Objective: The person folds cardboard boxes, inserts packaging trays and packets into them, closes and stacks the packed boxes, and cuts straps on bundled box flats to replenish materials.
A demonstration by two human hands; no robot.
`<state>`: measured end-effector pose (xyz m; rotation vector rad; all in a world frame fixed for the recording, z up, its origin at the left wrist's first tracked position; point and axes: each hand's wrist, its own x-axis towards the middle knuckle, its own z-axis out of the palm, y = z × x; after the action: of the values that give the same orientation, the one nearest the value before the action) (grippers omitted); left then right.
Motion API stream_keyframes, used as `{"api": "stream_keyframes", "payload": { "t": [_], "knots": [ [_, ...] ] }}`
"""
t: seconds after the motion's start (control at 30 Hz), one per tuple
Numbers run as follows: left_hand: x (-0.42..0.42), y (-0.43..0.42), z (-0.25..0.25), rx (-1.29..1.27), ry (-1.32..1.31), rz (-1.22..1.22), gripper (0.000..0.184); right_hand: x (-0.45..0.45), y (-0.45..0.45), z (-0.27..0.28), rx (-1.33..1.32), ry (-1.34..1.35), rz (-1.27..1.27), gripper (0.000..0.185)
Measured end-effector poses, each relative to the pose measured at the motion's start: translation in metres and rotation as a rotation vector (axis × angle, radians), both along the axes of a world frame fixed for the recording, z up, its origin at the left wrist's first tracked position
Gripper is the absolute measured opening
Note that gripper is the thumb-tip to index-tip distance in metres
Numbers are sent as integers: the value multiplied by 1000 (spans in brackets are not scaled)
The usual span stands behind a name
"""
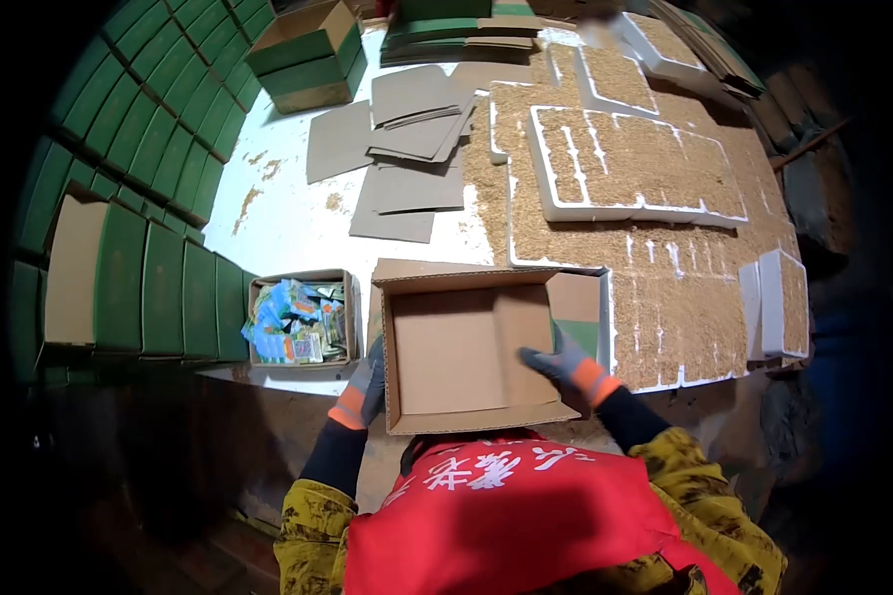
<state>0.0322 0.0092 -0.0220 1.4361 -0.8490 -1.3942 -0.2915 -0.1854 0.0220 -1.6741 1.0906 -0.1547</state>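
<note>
An open cardboard box (446, 347), with a bare brown inside, is in front of my body at the table's front edge. My left hand (372, 382), in a grey glove with an orange cuff, grips its left wall from outside; most of those fingers are hidden. On the opposite side, my right hand (562, 359), gloved alike, holds the right wall, with the dark thumb reaching inside. Left of the box, a small carton (349, 342) holds many blue and green printed packets (293, 322).
Green boxes (159, 149) are stacked along the left. Grey cardboard sheets (417, 183) lie mid-table. On the right are brown fibrous blocks with white edges (635, 164). An open green box (308, 64) and flattened cartons (456, 40) are at the back.
</note>
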Motion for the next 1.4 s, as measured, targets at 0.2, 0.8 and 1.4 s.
{"api": "stream_keyframes", "payload": {
  "t": [0.2,0.8,1.4],
  "knots": [
    [-39,-31,19,209,-442,117,84,14,15,-8,41,-75,-234,78],
    [189,151,303,-1201,-959,1077,51,216,48,141,182,-1135,-139,48],
    [435,214,258,-794,-613,1182,51,563,114,295,-639,-447,632,84]
  ]
}}
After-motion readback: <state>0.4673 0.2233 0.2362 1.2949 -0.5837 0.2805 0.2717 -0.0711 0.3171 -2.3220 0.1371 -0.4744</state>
